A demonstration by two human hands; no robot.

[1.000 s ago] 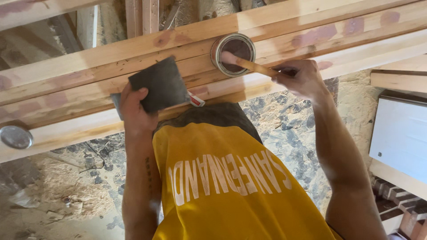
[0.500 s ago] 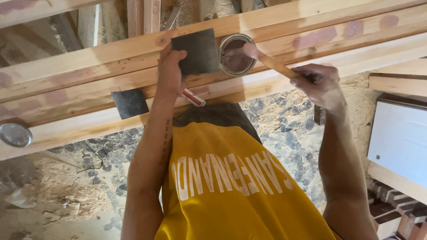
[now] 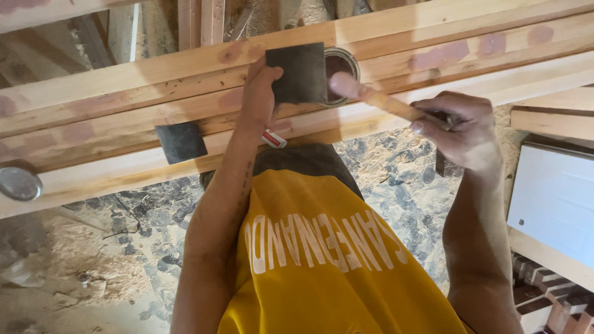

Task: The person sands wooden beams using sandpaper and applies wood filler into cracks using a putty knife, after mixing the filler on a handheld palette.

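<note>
My left hand [image 3: 260, 93] holds a dark square sheet of sandpaper [image 3: 298, 73] upright over the long wooden planks [image 3: 124, 105], partly covering an open round can [image 3: 342, 65] of brownish filler. In my right hand [image 3: 461, 130] I grip a wooden stick [image 3: 377, 99] whose pale pink-coated tip points toward the can. A second dark sandpaper square [image 3: 180, 142] lies flat on the planks to the left of my left arm. A small red and white object [image 3: 273, 139] lies on the plank beside my left forearm.
Pink filler patches [image 3: 492, 44] dot the planks. A round metal lid [image 3: 18, 184] rests on the near plank at far left. A white panel [image 3: 554, 198] stands at the right. Sawdust and stone ground [image 3: 396, 179] lie below the planks.
My left hand has carried the sandpaper up and to the right, next to the can, uncovering a second square on the planks. My right hand has drawn the stick out of the can.
</note>
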